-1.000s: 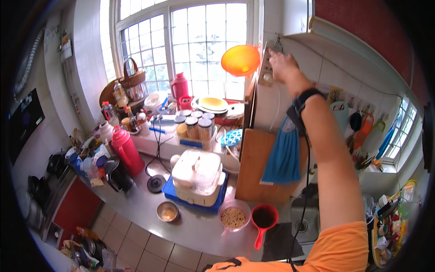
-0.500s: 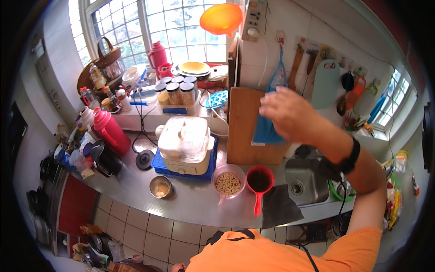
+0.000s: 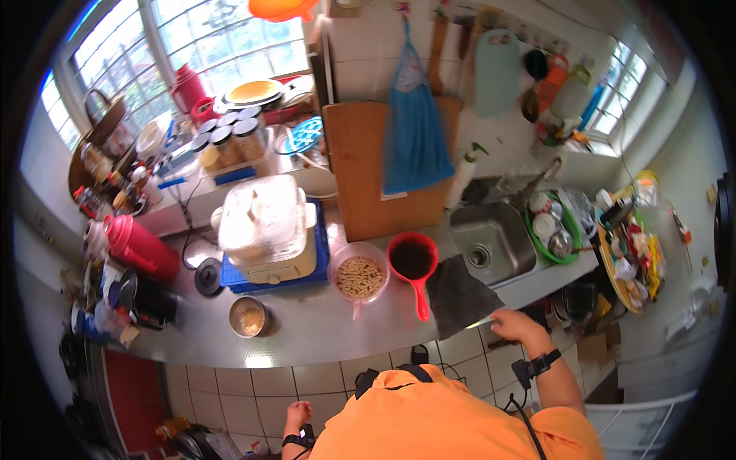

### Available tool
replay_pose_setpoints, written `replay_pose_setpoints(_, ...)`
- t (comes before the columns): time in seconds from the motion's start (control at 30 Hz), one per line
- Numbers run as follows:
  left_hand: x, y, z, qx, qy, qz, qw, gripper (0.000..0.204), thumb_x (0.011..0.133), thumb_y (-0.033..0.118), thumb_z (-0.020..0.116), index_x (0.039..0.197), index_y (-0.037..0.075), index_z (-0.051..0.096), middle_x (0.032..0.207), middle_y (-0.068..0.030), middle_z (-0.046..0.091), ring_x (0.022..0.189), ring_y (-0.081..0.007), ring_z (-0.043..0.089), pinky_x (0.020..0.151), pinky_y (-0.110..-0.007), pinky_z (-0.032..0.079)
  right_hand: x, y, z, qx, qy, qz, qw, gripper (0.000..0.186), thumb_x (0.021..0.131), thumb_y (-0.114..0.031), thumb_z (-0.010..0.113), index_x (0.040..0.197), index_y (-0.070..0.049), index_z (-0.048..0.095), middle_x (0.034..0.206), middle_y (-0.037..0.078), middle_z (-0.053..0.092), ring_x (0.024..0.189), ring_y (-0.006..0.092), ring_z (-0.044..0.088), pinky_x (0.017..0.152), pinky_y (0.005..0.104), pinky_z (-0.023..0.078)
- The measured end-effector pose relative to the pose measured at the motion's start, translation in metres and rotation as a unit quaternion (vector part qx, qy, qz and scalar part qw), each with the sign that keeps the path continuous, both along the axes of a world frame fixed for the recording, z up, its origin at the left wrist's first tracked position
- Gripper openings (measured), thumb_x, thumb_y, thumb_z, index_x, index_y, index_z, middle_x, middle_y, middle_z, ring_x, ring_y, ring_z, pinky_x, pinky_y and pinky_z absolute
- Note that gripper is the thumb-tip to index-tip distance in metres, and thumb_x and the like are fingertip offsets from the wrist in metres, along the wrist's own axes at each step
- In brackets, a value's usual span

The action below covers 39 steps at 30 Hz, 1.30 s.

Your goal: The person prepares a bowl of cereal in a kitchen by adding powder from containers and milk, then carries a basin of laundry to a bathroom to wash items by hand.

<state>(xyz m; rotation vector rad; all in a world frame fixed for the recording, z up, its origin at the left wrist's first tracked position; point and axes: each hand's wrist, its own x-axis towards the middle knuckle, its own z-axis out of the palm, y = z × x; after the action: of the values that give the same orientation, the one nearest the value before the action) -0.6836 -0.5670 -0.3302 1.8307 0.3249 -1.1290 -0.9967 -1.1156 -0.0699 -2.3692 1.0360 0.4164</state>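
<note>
Head view: right hand (image 3: pixel 521 327), fingers curled, is at the counter's (image 3: pixel 368 337) front edge, just beside the near right corner of the black cloth (image 3: pixel 464 297); cannot tell whether it grips or touches it. The cloth lies between the red dipper (image 3: pixel 422 303), dark contents inside, and the sink (image 3: pixel 506 257). Left hand (image 3: pixel 298 414) hangs low over the tiled floor (image 3: pixel 230 387), fingers bent; grip cannot be told.

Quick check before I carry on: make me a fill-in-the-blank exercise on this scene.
The hand nearer the dark cloth is the person's ____ one.
The base under the cream cooker is coloured ____.
The dipper nearest the cloth is coloured ____.
The blue towel hangs before a wooden ____.

Missing words: right; blue; red; board.
</note>
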Motion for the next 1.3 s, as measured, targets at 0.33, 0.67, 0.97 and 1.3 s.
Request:
replay_pose_setpoints(0.33, 0.023, -0.057, 0.035, 0.094, 0.014, -0.505, 0.858, 0.031, 0.089, 0.03, 0.045, 0.091, 0.005, 0.064, 0.09, -0.0134, 0.065, 0.081, -0.0264, 0.064, 0.068, -0.037, 0.052, -0.158, 0.117, -0.054, 0.183, -0.043, -0.35, 0.917, 0.039, 0.084, -0.023, 0.058, 0.114, 0.001, 0.054, 0.11, 0.017, 0.06, 0.101, 0.0257, 0.058, 0.084, 0.0327, 0.046)
replay_pose_setpoints(0.67, -0.007, -0.189, 0.011, 0.049, -0.008, -0.535, 0.843, 0.024, 0.078, 0.028, 0.061, 0.092, 0.009, 0.065, 0.099, -0.0134, 0.064, 0.088, -0.0303, 0.062, 0.073, -0.038, 0.05, -0.277, 0.126, -0.083, 0.191, -0.163, -0.483, 0.839, 0.037, 0.085, -0.022, 0.058, 0.114, 0.001, 0.054, 0.109, 0.015, 0.061, 0.099, 0.0232, 0.058, 0.083, 0.0316, 0.046)
replay_pose_setpoints(0.97, -0.101, -0.335, -0.084, -0.087, -0.243, -0.922, 0.289, 0.027, 0.08, 0.027, 0.057, 0.092, 0.003, 0.064, 0.103, -0.0156, 0.063, 0.098, -0.0286, 0.06, 0.078, -0.038, 0.048, -0.406, 0.12, -0.104, 0.092, -0.244, -0.579, 0.773, 0.032, 0.084, -0.014, 0.056, 0.111, 0.002, 0.055, 0.09, 0.006, 0.061, 0.081, 0.0136, 0.059, 0.071, 0.0259, 0.048)
replay_pose_setpoints(1.3, -0.265, -0.569, 0.084, -0.026, 0.011, -0.717, 0.696, 0.036, 0.091, 0.036, 0.05, 0.099, 0.003, 0.064, 0.095, -0.009, 0.066, 0.082, -0.0159, 0.06, 0.077, -0.03, 0.046, -0.445, 0.141, -0.118, 0.151, -0.39, -0.698, 0.581, 0.031, 0.085, -0.016, 0.056, 0.113, -0.002, 0.052, 0.089, 0.004, 0.061, 0.078, 0.0138, 0.06, 0.069, 0.027, 0.047)
